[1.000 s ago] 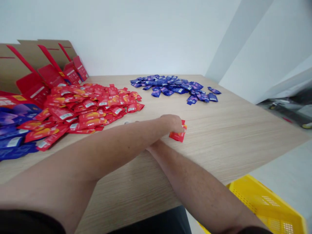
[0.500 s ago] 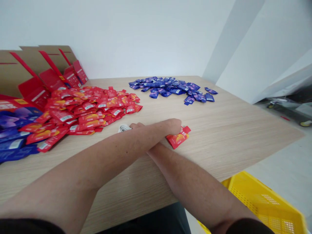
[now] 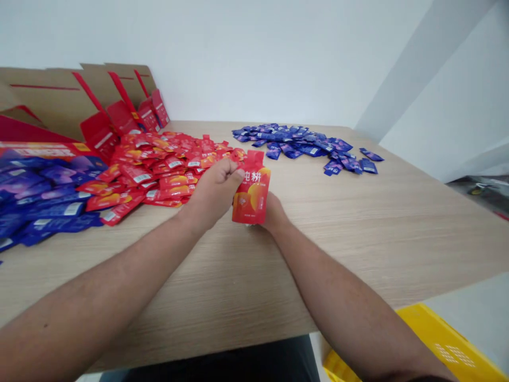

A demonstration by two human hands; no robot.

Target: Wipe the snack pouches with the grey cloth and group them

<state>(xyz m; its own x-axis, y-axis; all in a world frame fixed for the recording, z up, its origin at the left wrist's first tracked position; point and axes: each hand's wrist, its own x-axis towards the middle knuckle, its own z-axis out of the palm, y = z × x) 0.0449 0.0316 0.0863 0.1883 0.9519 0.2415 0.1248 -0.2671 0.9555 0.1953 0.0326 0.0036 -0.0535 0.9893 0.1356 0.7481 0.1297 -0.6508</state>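
First, at far left, flat cardboard carton blanks (image 3: 51, 101) with red printed flaps, propped upright in a row, probably stood on edge to stay out of the working space. Next, a loose heap of glossy blue-purple sachets (image 3: 47, 209), then a larger heap of glossy red sachets (image 3: 159, 170) just beside it, the two apparently sorted by colour and pushed leftward. At centre, the left hand (image 3: 217, 188), fingers curled together, thumb pressed on the upper left edge of a red-and-orange foil sachet (image 3: 251, 187), clamped there. Sachet held upright in front of the red heap, its printed face with Chinese characters turned toward the head camera, probably for reading or checking. Just behind its lower edge, the right hand (image 3: 274, 213), fingers hidden, so whether apart or together impossible to tell. Further right and toward the back, a heap of dark blue sachets (image 3: 302, 146), well apart from the red, perhaps to avoid mixing. Beyond, a pale wood-grain table (image 3: 397, 239); at bottom right, below its edge, a yellow perforated plastic crate (image 3: 445, 345).
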